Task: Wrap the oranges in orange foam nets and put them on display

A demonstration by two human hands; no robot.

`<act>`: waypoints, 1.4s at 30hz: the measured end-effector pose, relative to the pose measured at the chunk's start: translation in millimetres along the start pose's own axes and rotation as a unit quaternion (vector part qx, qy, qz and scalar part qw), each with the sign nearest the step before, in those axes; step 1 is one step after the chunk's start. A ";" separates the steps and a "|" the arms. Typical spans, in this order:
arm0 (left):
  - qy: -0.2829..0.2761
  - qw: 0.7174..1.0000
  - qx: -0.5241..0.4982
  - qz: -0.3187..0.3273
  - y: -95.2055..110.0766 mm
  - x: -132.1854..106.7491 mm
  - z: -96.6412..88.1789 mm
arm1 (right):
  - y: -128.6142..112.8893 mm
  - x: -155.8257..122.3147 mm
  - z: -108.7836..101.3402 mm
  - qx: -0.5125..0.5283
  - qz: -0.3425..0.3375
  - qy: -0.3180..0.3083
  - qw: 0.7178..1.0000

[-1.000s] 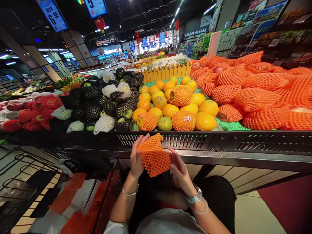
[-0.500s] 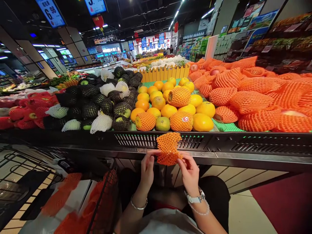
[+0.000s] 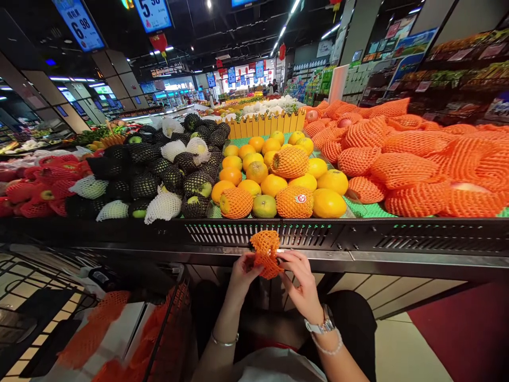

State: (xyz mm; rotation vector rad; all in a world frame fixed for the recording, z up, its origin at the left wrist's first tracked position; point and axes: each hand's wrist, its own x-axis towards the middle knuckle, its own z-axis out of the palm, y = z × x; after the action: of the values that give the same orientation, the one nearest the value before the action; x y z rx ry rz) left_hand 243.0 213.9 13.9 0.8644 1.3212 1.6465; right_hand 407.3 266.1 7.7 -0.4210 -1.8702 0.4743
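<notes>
An orange foam fruit net (image 3: 265, 246) is held in front of the display's dark edge, crumpled and narrow, with no fruit visible inside it. My left hand (image 3: 243, 273) grips its lower left side, thumb over the mesh. On its lower right side, my right hand (image 3: 298, 278) pinches the mesh with bent fingers. Just beyond the hands lie yellow-orange oranges (image 3: 274, 184) on green matting. Several of them wear the same kind of orange net, such as the netted orange with a red-and-white sticker (image 3: 294, 200).
Fruit in black nets (image 3: 147, 185) is piled to the left, and fruit in red-orange nets (image 3: 409, 164) to the right. A slotted black rail (image 3: 222, 233) runs along the display's front. At lower left stands a wire cart (image 3: 159, 334) with orange nets inside.
The foam net was spread wide between both hands; now it is bunched narrower and slightly lower. My hands have come closer together, and the view has shifted a little.
</notes>
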 end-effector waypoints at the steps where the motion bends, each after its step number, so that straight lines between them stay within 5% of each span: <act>1: 0.018 0.999 0.025 0.030 -0.3 0.9 -0.5 | 1.1 -0.5 -2.3 -0.003 -0.016 -0.004 1.000; 6: 0.027 0.993 0.100 0.054 -5.5 4.3 -4.2 | 6.5 -1.8 -9.8 -0.004 -0.071 -0.039 0.997; 10: 0.091 0.968 0.179 0.147 -14.9 3.2 -6.5 | 15.5 -2.6 -4.5 -0.031 0.042 -0.061 0.997; 12: 0.131 0.924 0.248 0.259 -18.0 0.4 -7.8 | 20.7 -4.2 0.3 -0.030 0.106 -0.088 0.990; 15: 0.165 0.819 0.328 0.440 -17.8 -4.7 -12.9 | 25.3 -7.7 4.9 -0.002 0.192 -0.128 0.973; 18: 0.155 0.729 0.356 0.563 -14.4 -6.6 -21.8 | 24.5 -9.3 0.1 0.018 0.234 -0.118 0.965; 19: 0.141 0.735 0.350 0.563 -13.8 -6.2 -24.9 | 23.5 -8.3 -4.8 0.015 0.228 -0.087 0.970; 21: 0.120 0.797 0.325 0.494 -14.3 -4.7 -29.9 | 21.8 -1.5 -20.0 -0.010 0.188 0.016 0.982; 25: 0.152 0.940 0.169 0.253 -23.6 -1.5 -35.0 | 27.9 35.7 -62.7 -0.160 0.060 0.258 0.951; 28: 0.142 0.975 -0.003 0.172 -30.9 -2.4 -39.3 | 42.5 75.0 -88.6 -0.270 0.041 0.202 0.940; 31: 0.064 0.970 0.065 0.225 -27.7 -7.3 -43.7 | 55.6 105.9 -102.1 -0.346 0.122 0.026 0.930; 34: 0.014 0.921 0.195 0.336 -14.1 -13.0 -42.8 | 60.4 120.2 -107.9 -0.389 0.233 -0.072 0.888; 38: 0.056 0.852 0.279 0.439 -1.8 -15.0 -38.0 | 63.1 120.2 -109.3 -0.377 0.239 -0.059 0.893; 42: 0.123 0.837 0.272 0.459 -4.9 -12.0 -37.8 | 73.4 115.3 -111.7 -0.300 0.200 0.042 0.932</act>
State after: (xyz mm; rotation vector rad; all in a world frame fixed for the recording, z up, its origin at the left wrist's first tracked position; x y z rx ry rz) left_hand 215.3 188.2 1.1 1.9048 1.7321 2.1645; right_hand 478.9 400.4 97.1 -1.2282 -1.8234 0.1280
